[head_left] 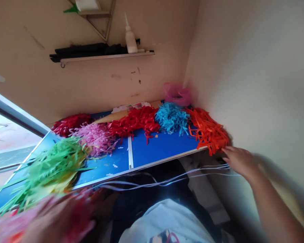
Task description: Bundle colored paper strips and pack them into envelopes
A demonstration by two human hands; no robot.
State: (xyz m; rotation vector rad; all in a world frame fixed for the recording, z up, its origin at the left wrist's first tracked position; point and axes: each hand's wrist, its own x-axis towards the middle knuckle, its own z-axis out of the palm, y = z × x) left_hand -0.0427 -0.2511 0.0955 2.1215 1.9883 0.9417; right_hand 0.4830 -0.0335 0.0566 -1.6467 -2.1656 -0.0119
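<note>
My right hand [238, 161] is at the right end of the table, fingers closed around thin whitish strings [152, 185]. Its fingertips are beside a pile of orange shredded paper strips [207, 130]. The strings run slackly below the table's front edge toward the lower left, where their far ends are hidden. My left hand [52, 219], smeared by motion, is at the bottom left over a pink plastic bag [17, 221] with red material beside it. Whether its fingers grip the bag is unclear. Near that hand lies a heap of green paper strips [54, 165] with some yellow ones.
Pink [96, 138], red [135, 121] and blue [171, 116] shredded paper piles line the blue table [164, 145]. A pink bag [177, 93] sits in the back corner. Above, a wall shelf [106, 57] bears a white nozzle bottle [131, 40]. Walls bound the back and right.
</note>
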